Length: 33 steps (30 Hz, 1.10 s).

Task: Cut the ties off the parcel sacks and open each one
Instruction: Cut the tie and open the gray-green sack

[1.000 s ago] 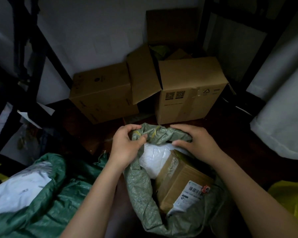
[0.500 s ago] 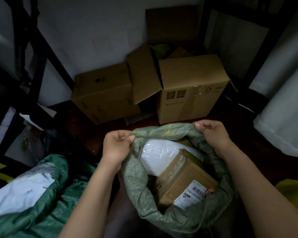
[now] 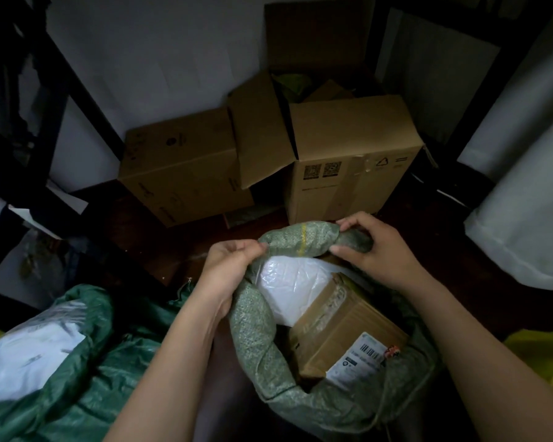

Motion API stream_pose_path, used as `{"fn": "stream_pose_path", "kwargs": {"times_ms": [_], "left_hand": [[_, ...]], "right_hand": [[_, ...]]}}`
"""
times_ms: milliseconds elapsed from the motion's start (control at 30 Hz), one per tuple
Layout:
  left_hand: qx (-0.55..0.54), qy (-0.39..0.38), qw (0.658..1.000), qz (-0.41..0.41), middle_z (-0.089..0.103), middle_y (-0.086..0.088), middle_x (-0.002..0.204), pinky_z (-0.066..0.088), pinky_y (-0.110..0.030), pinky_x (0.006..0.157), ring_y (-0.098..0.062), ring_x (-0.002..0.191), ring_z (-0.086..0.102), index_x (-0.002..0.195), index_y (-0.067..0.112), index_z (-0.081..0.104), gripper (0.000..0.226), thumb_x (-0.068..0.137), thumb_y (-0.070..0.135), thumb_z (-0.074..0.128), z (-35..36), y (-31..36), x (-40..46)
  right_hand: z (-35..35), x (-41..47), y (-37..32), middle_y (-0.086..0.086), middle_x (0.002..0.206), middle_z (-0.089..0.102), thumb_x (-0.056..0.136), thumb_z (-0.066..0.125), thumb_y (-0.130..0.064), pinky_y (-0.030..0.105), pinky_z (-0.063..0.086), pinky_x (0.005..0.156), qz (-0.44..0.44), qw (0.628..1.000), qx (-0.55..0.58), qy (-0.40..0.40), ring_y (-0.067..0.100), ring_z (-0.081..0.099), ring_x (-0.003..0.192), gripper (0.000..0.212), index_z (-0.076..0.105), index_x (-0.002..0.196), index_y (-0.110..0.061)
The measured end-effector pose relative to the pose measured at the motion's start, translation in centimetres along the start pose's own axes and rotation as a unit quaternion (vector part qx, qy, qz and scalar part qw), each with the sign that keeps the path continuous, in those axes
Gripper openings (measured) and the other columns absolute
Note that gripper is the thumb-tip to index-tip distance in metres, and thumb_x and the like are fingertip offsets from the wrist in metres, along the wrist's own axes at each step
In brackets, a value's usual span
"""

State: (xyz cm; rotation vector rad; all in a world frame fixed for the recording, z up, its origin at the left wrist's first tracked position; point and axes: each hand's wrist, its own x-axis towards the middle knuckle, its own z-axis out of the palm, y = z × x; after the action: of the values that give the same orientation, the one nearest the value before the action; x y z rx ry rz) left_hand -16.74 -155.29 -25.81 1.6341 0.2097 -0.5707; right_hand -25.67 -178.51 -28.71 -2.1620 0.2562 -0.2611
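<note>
Sack: the pale green sack (image 3: 253,339) stands on the floor between the forearms, mouth already open.
Left hand (image 3: 229,266): grips the near-left rim, fingers curled round the cloth — likely to brace it.
Right hand (image 3: 375,250): pinches the rolled far rim, likely folding it down so the mouth stays wide.
Contents: a white parcel (image 3: 294,288) and a labelled box (image 3: 339,330) show inside.
Second sack: a darker green sack (image 3: 77,371) lies open to the left.
</note>
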Motion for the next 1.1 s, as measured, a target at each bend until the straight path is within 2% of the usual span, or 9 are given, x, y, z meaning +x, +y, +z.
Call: {"fn": "stream_pose_path", "kwargs": {"times_ms": [133, 233, 400, 533, 667, 800, 967, 1033, 1100], "left_hand": [[0.112, 0.009, 0.992, 0.052, 0.07, -0.008, 0.095, 0.059, -0.033, 0.07, -0.021, 0.084, 0.07, 0.099, 0.019, 0.062, 0.049, 0.062, 0.0, 0.086, 0.1, -0.3, -0.6], [0.2, 0.038, 0.973, 0.109, 0.065, -0.005, 0.105, 0.055, -0.038, 0.085, -0.02, 0.095, 0.064, 0.096, 0.024, 0.062, 0.046, 0.062, 0.005, 0.088, -0.2, -0.6, -0.5], [0.354, 0.087, 0.895, 0.258, 0.042, 0.004, 0.104, 0.036, -0.02, 0.088, -0.011, 0.099, 0.045, 0.104, 0.019, 0.068, 0.032, 0.075, 0.02, 0.081, -0.7, -1.1, -0.3], [0.437, 0.092, 0.818, 0.362, 0.053, 0.006, 0.092, 0.047, -0.036, 0.085, -0.016, 0.092, 0.053, 0.098, 0.009, 0.074, 0.019, 0.081, 0.016, 0.075, -1.3, -1.4, -0.1], [0.327, 0.068, 0.897, 0.291, 0.068, 0.012, 0.074, 0.044, -0.008, 0.063, 0.004, 0.067, 0.061, 0.077, 0.021, 0.074, 0.016, 0.087, 0.011, 0.067, -1.9, -1.1, 0.4], [0.125, 0.032, 0.984, 0.124, 0.071, -0.008, 0.073, 0.048, -0.026, 0.067, -0.017, 0.067, 0.063, 0.076, 0.013, 0.072, 0.021, 0.093, 0.012, 0.059, -1.7, -0.8, 1.0], [0.058, 0.03, 0.998, 0.023, 0.065, -0.007, 0.082, 0.049, -0.026, 0.066, -0.017, 0.074, 0.059, 0.083, 0.016, 0.064, 0.019, 0.095, 0.006, 0.054, -0.6, -1.8, 1.6], [0.072, 0.032, 0.997, 0.012, 0.061, -0.002, 0.074, 0.044, -0.022, 0.056, -0.013, 0.065, 0.055, 0.079, 0.018, 0.062, 0.023, 0.095, 0.006, 0.052, -0.5, -2.1, 1.7], [0.086, 0.016, 0.996, -0.003, 0.063, -0.001, 0.068, 0.044, -0.021, 0.053, -0.012, 0.061, 0.056, 0.076, 0.017, 0.063, 0.025, 0.096, 0.007, 0.051, -0.6, -2.3, 1.7]], "right_hand": [[0.7, 0.2, -0.3, -0.022, 0.123, 0.056, 0.066, 0.084, -0.035, 0.031, 0.045, 0.09, -0.031, 0.991, -0.128, -0.037, 0.007, 0.05, 0.113, 0.07, 0.047, 0.124, -0.048], [1.3, 0.3, 0.1, -0.013, 0.123, 0.059, 0.079, 0.077, -0.02, 0.036, 0.045, 0.092, -0.044, 0.984, -0.167, -0.036, 0.014, 0.049, 0.114, 0.058, 0.055, 0.127, -0.043], [1.1, 0.2, 0.3, -0.004, 0.113, 0.068, 0.087, 0.068, -0.01, 0.04, 0.049, 0.092, -0.058, 0.987, -0.146, -0.022, 0.017, 0.057, 0.108, 0.034, 0.07, 0.117, -0.026], [0.7, 0.5, 0.0, -0.008, 0.102, 0.072, 0.089, 0.065, -0.005, 0.02, 0.053, 0.085, -0.02, 0.997, -0.061, -0.036, -0.001, 0.064, 0.094, 0.025, 0.075, 0.106, -0.021], [0.3, 0.6, -0.7, -0.013, 0.083, 0.073, 0.092, 0.06, -0.001, 0.01, 0.051, 0.07, 0.037, 0.994, 0.085, -0.056, -0.002, 0.068, 0.082, 0.031, 0.074, 0.09, -0.028], [0.9, 0.6, -0.8, -0.002, 0.075, 0.072, 0.097, 0.053, -0.006, 0.019, 0.052, 0.062, 0.109, 0.965, 0.236, -0.035, 0.011, 0.068, 0.071, 0.026, 0.069, 0.087, -0.024], [2.2, 1.1, 0.5, -0.003, 0.083, 0.059, 0.095, 0.056, -0.012, 0.024, 0.043, 0.071, 0.192, 0.97, 0.143, -0.042, 0.013, 0.055, 0.084, 0.02, 0.061, 0.08, -0.024], [2.7, 1.0, 0.7, -0.004, 0.079, 0.058, 0.094, 0.053, -0.01, 0.022, 0.043, 0.068, 0.165, 0.984, 0.045, -0.047, 0.014, 0.055, 0.08, 0.022, 0.059, 0.082, -0.027], [3.0, 0.9, 0.4, -0.004, 0.094, 0.058, 0.092, 0.051, -0.005, 0.023, 0.044, 0.083, 0.079, 0.994, -0.051, -0.05, 0.015, 0.053, 0.095, 0.026, 0.062, 0.093, -0.029]]}}
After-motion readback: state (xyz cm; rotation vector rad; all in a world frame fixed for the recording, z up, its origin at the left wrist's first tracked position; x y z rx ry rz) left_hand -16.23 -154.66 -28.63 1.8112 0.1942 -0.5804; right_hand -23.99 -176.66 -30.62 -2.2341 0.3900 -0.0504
